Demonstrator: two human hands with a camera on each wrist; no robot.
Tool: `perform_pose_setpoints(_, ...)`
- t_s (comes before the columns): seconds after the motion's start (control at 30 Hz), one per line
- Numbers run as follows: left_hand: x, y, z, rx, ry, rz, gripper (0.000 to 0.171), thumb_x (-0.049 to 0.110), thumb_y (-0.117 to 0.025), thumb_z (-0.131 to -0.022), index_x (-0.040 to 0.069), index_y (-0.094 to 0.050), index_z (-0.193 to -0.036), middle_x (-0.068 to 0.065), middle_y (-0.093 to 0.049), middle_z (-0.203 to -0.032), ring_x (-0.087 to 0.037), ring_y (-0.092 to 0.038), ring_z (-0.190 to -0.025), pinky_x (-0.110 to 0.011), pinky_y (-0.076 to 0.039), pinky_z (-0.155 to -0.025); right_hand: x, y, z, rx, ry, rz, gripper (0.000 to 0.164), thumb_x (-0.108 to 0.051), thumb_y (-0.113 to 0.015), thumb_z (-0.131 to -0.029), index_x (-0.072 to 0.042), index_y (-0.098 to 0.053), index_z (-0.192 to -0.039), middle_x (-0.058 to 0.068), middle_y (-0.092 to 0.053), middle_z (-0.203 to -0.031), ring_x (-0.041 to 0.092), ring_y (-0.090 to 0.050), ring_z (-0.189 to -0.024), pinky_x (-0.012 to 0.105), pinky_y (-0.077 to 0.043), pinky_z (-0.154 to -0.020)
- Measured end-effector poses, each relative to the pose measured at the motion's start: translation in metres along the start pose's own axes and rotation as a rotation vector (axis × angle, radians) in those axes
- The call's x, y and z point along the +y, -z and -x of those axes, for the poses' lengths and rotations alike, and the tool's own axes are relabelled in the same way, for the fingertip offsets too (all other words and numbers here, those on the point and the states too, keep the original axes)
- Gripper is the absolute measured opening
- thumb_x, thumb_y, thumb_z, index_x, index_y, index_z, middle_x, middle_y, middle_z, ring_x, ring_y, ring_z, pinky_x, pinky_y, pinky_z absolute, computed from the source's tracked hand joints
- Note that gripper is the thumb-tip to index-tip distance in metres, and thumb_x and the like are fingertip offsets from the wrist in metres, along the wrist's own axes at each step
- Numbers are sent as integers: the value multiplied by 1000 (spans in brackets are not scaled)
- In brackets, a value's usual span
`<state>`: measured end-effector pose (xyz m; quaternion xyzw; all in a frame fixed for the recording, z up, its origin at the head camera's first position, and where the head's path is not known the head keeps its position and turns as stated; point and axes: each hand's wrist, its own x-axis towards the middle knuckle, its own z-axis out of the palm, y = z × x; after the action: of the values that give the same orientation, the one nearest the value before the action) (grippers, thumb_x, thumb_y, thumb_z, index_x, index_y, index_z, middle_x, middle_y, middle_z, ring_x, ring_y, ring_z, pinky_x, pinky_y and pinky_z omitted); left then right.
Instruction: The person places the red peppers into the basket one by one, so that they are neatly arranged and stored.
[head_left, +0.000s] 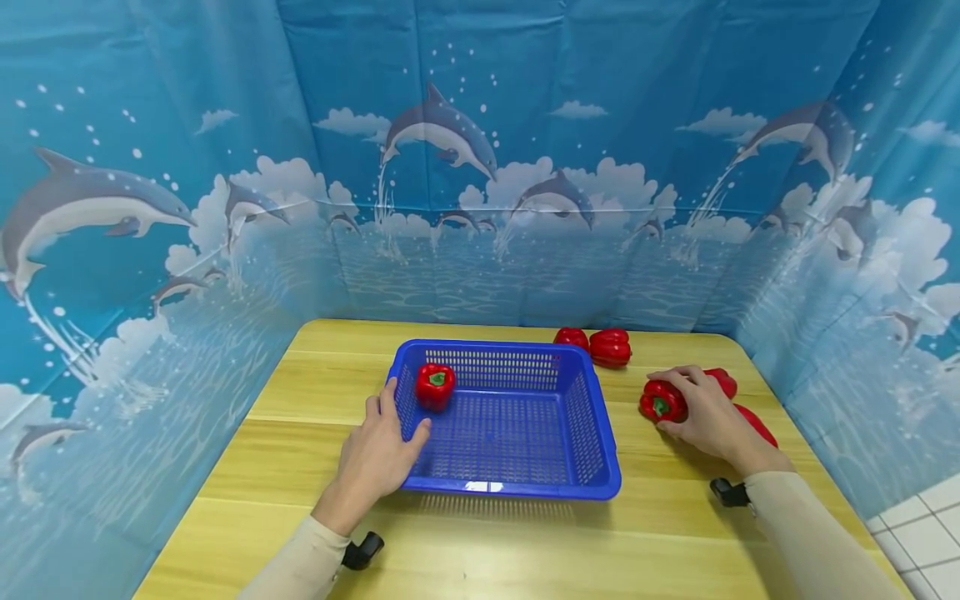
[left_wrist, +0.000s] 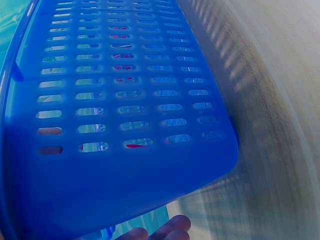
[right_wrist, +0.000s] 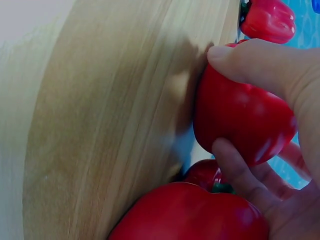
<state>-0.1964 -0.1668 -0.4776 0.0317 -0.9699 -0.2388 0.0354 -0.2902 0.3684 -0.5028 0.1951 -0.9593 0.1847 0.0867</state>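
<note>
A blue plastic basket [head_left: 491, 487] with slotted walls stands on the table, with one red bell pepper [head_left: 435, 386] inside near its left wall. My left hand [head_left: 378, 450] holds the basket at its left end, thumb over the rim and fingers along the outer side. Fingertips [left_wrist: 175, 227] show past the basket's corner in the left wrist view. To the right of the basket, my right hand [head_left: 705, 417] grips another red bell pepper [right_wrist: 245, 112] between thumb and fingers. Two more red peppers [head_left: 756, 425] [head_left: 722, 382] lie beside that hand, partly hidden by it.
Behind the basket's back right corner lie two red bell peppers [head_left: 611, 347] [head_left: 572, 337]. The wooden table [head_left: 465, 558] is bordered at the back and sides by a blue dolphin-print curtain [head_left: 480, 275]. White tiles [head_left: 922, 533] show at the lower right.
</note>
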Motion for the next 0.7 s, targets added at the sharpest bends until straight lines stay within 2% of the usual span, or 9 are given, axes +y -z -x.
perform_pose_setpoints(0.37,0,2,0,-11,9,8,102,54,-71,-112,2,-20,-184,-36,-51,-169,-46,-77,-93,-62,-72,-88,-3,0,-3,3,4,-1,86,-11,-108,-79,-8,-64,-153,35,-61,-146,60,-66,-129,77,-67,-99)
perform_pose_setpoints(0.7,2,5,-4,-2,0,17,103,54,-71,-112,1,-21,-184,-37,-50,-170,-53,-78,-102,-66,-71,-91,-5,1,-9,1,16,-1,86,-16,-108,-80,-3,-64,-153,34,-67,-148,60,-67,-130,76,-67,-99)
